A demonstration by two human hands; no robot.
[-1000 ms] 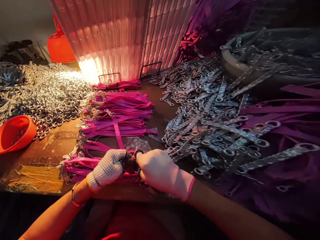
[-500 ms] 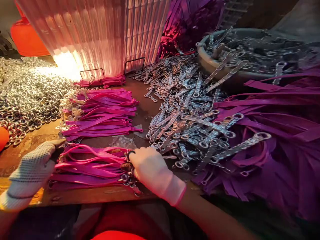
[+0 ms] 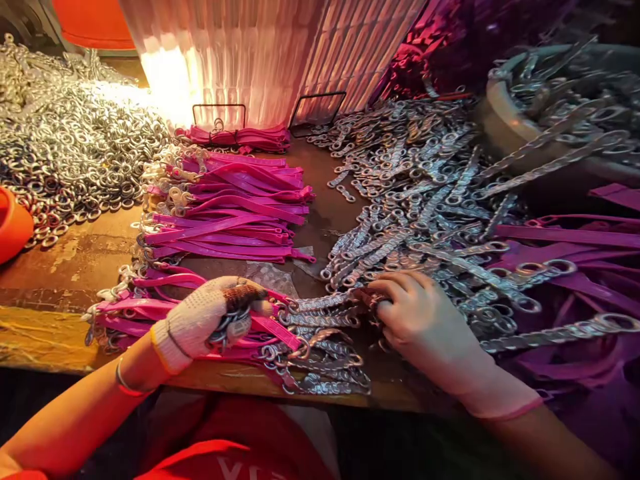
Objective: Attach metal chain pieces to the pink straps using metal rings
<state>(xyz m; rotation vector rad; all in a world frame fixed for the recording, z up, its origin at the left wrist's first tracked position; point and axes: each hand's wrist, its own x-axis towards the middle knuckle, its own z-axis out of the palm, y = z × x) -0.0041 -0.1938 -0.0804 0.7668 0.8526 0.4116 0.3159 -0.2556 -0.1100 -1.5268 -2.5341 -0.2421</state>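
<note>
My left hand (image 3: pixel 210 320), in a knit glove, lies over the front bundle of pink straps (image 3: pixel 135 308). Its fingers are curled around several metal rings (image 3: pixel 233 328), and the fingertips touch the right ends of the straps. Twisted metal strips with looped ends (image 3: pixel 325 383) lie at those right ends, next to small rings. My right hand (image 3: pixel 430 327), gloved too, is closed in a pinch at the outer end of an upper metal strip (image 3: pixel 325 302). What its fingertips cover is partly hidden.
Behind lies another row of pink straps (image 3: pixel 235 207). A heap of metal rings (image 3: pixel 75 147) is at left, beside an orange container (image 3: pixel 14 223). Loose metal strips (image 3: pixel 410 180) pile at right, near a full basin (image 3: pixel 510 113) and purple straps (image 3: pixel 565 233). Ribbed clear sheets (image 3: pixel 260 60) stand behind.
My left hand has moved from the front bundle's left end to its right part. My right hand has shifted right, off the strap ends, and metal strips now show there. The view has shifted too.
</note>
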